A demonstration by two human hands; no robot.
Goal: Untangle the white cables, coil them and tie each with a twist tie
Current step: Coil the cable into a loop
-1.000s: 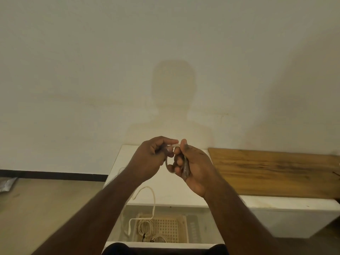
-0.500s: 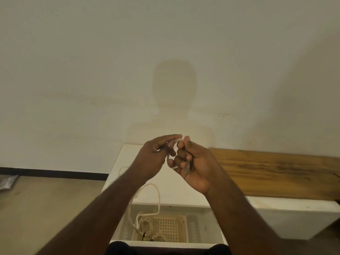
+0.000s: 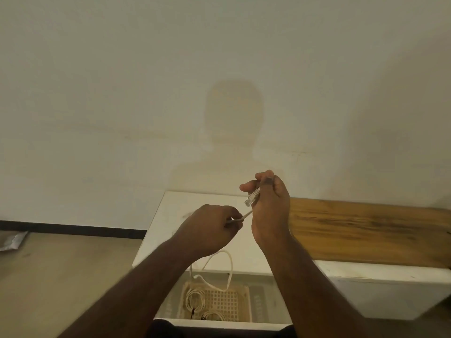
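My right hand [image 3: 268, 206] grips the plug end of a white cable [image 3: 252, 200], with the clear connector sticking out below my fingers. From there the white cable runs down-left into my left hand [image 3: 212, 228], which pinches it a short way along. Below my left hand the cable hangs in a loose loop [image 3: 219, 269] over the table's front edge. Two coiled white cables [image 3: 195, 300] lie in a cream mesh basket [image 3: 234, 306] under the table, each with a dark tie.
A white table [image 3: 170, 215] stands against the pale wall. A wooden board [image 3: 366, 230] lies on its right part. The tan floor is at the left, with a grey packet [image 3: 12, 240] near the dark skirting.
My hands have drawn apart: the right rose with the plug end, the left dropped down-left along the cable. The small loop held between them is gone and the cable is stretched straight.
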